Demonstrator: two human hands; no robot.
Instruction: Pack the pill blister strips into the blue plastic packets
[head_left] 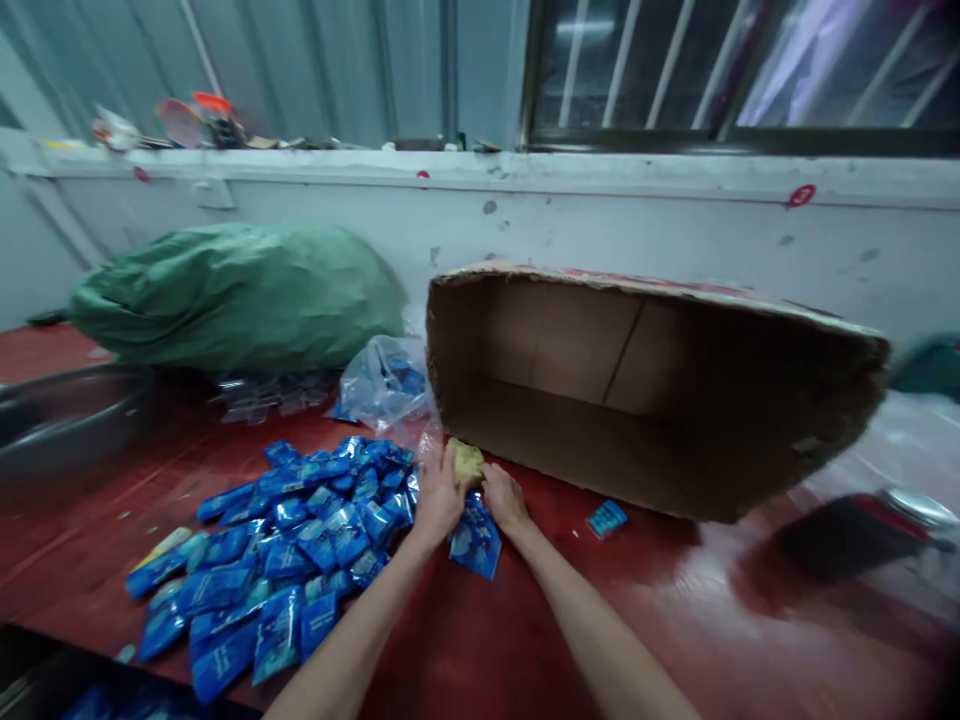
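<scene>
Close together at the middle of the red table are my left hand and my right hand. Between them lies a small blue packet, its lower part flat on the tabletop. My hands appear closed on its upper end from either side, though the fingertips are partly hidden. A crumpled pale-yellow piece shows just above the packet, between my fingers; blur hides what it is. Left of my left hand spreads a heap of similar blue packets.
An empty cardboard box lies on its side behind my hands, its opening facing me. One loose small packet sits before it. A clear plastic bag, a green sack, a grey basin and a dark canister stand around.
</scene>
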